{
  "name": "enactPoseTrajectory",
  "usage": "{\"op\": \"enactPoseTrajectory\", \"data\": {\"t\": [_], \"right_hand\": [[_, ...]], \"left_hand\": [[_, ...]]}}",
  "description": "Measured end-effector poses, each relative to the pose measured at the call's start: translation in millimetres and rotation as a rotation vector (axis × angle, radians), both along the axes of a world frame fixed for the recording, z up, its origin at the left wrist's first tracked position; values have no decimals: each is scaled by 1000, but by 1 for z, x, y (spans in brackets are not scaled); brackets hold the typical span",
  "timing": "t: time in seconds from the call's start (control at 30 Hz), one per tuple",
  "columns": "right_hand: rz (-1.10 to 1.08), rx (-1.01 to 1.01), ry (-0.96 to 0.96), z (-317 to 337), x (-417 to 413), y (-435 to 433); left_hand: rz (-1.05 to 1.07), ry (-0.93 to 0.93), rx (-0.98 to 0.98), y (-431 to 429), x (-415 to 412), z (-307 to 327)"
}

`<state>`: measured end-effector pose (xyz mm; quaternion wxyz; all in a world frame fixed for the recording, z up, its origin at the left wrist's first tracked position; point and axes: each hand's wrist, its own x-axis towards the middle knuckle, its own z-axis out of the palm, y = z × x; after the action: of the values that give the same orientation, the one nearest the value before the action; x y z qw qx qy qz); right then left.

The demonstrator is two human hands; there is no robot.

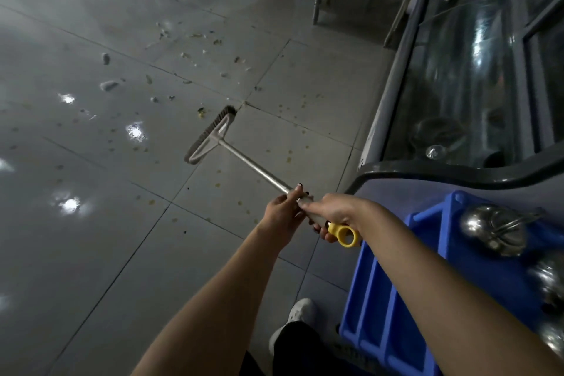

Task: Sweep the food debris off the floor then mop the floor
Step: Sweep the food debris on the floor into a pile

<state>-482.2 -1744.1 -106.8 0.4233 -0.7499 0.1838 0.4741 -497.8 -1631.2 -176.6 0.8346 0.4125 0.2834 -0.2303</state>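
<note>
Metal broom (244, 159) shaft vanishes beneath left grip (282, 214) and right grip (334, 215), apparently clasped.

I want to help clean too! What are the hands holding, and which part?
A broom, by its handle's top end: left hand lower, right hand beside the yellow loop.

a food shop: glass display counter (457, 70), tiled floor (91, 253), steel pots (494, 232).

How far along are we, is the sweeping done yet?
Nothing looks finished. In hand: left hand and right hand grip the broom, its head down on the floor beside the scattered food debris. Left: sweep up that debris, then mop; yellowish spots dot the floor.
</note>
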Motion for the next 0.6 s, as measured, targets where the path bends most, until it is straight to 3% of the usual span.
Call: {"op": "enactPoseTrajectory", "data": {"t": [0.6], "right_hand": [[125,0,54,-18,-54,286]], "left_hand": [[89,155,-2,282,-68,-22]]}}
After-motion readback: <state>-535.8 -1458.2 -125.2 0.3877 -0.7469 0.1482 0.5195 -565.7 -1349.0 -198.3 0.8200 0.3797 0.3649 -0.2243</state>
